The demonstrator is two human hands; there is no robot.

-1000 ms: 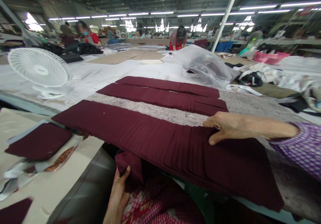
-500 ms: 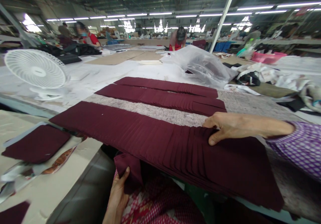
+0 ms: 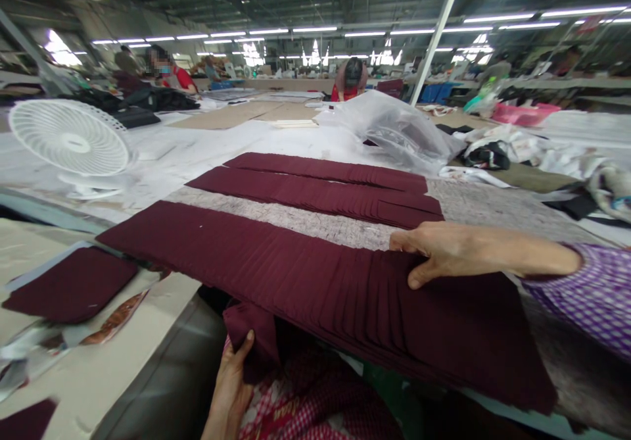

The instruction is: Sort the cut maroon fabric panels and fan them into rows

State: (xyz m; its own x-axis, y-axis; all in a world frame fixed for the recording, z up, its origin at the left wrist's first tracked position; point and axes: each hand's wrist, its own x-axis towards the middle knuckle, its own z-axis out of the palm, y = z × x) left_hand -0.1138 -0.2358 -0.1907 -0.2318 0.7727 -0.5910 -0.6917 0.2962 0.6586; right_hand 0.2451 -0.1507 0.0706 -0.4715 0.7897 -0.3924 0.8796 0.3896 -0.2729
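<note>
A long row of overlapping maroon fabric pieces (image 3: 296,282) lies fanned out along the near table edge. My right hand (image 3: 434,249) is at its far edge toward the right, thumb pressed on top and fingers curled over the edge, gripping the cloth; the fingertips are partly hidden. Below the table edge, close to my body, my left hand (image 3: 236,367) is closed on a folded maroon fabric piece (image 3: 252,328), thumb on top. Beyond the near row lie two narrower rows of maroon pieces, the middle row (image 3: 296,193) and the far row (image 3: 325,168).
A white fan (image 3: 69,141) stands at the left. Clear plastic sheeting (image 3: 394,131) is heaped behind the rows. More maroon pieces (image 3: 71,282) lie on a beige surface at the left. Mixed cloth (image 3: 532,157) and a pink basin (image 3: 525,113) are at the right. Other people work farther back.
My right hand's fingers have shifted slightly left along the far edge of the near row. My left hand keeps its hold on the folded piece, almost unmoved.
</note>
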